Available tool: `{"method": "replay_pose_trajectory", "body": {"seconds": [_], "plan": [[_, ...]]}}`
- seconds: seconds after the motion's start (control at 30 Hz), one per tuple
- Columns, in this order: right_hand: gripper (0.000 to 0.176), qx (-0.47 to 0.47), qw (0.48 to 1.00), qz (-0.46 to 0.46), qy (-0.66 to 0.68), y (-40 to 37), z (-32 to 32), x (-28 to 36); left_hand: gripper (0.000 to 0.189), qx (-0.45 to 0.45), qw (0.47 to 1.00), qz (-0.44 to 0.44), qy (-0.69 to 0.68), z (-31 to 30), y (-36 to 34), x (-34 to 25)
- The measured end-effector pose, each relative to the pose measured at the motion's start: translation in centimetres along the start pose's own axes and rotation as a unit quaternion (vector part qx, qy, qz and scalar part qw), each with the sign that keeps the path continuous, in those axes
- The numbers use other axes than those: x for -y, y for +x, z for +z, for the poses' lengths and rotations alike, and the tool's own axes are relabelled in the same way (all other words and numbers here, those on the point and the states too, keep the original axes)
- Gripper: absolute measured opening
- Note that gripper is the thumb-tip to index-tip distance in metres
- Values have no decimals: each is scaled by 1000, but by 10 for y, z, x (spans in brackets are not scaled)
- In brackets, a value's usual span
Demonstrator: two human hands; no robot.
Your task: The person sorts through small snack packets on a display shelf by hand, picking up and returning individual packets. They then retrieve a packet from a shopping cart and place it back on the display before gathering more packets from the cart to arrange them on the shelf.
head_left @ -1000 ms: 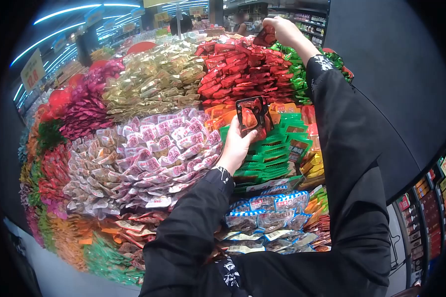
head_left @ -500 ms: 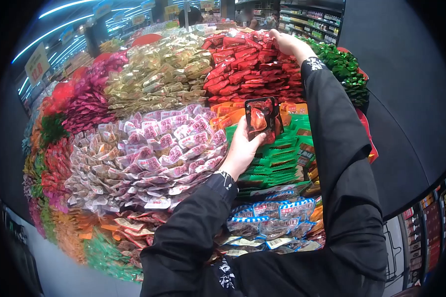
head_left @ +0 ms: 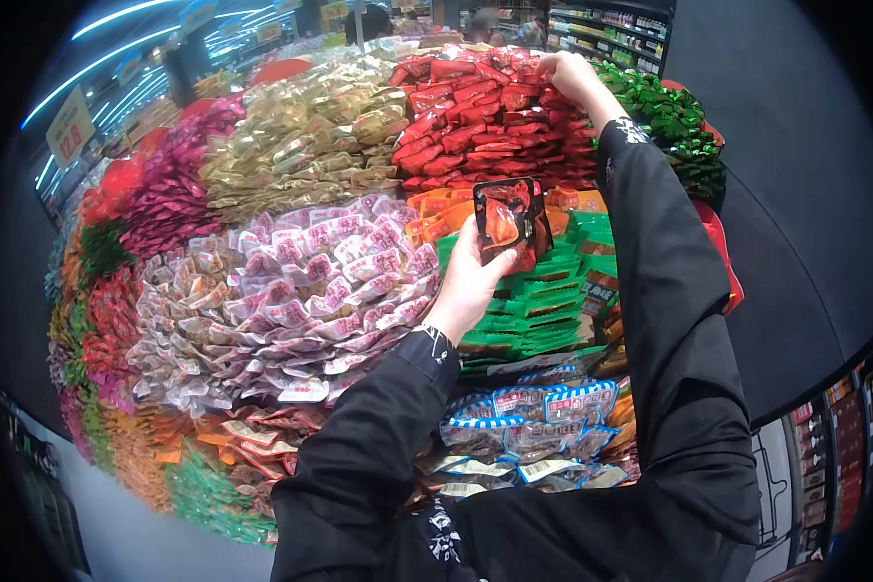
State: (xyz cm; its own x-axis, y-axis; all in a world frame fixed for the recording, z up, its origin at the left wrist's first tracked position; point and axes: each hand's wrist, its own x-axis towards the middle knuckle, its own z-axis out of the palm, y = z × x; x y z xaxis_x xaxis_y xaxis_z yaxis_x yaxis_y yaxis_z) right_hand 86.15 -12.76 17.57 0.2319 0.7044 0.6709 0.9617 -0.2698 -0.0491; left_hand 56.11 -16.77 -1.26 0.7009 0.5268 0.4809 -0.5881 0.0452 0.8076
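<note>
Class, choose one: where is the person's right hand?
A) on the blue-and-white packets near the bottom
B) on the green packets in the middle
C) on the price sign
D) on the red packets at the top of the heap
D: the right hand touches the red packets, while the left hand holds a dark packet.

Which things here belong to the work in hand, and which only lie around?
In use: left hand, holding dark red packets; right hand, on the red packet pile.
Only lying about: gold packets; pink-white packets; green packets; blue-white packets.
</note>
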Motion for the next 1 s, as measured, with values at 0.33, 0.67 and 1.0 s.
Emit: {"method": "replay_pose_trajectory", "body": {"seconds": [0.33,0.67,1.0], "plan": [[33,-247,963,-107,0,-60,-5,54,56,-15,998,17,-56,-3,1,4],[47,75,977,81,181,-229,-29,142,54,-20,997,-9,-73,0,-1,-2],[36,12,869,121,479,-224,-6,134,56,11,999,7,-49,-4,1,7]]}}
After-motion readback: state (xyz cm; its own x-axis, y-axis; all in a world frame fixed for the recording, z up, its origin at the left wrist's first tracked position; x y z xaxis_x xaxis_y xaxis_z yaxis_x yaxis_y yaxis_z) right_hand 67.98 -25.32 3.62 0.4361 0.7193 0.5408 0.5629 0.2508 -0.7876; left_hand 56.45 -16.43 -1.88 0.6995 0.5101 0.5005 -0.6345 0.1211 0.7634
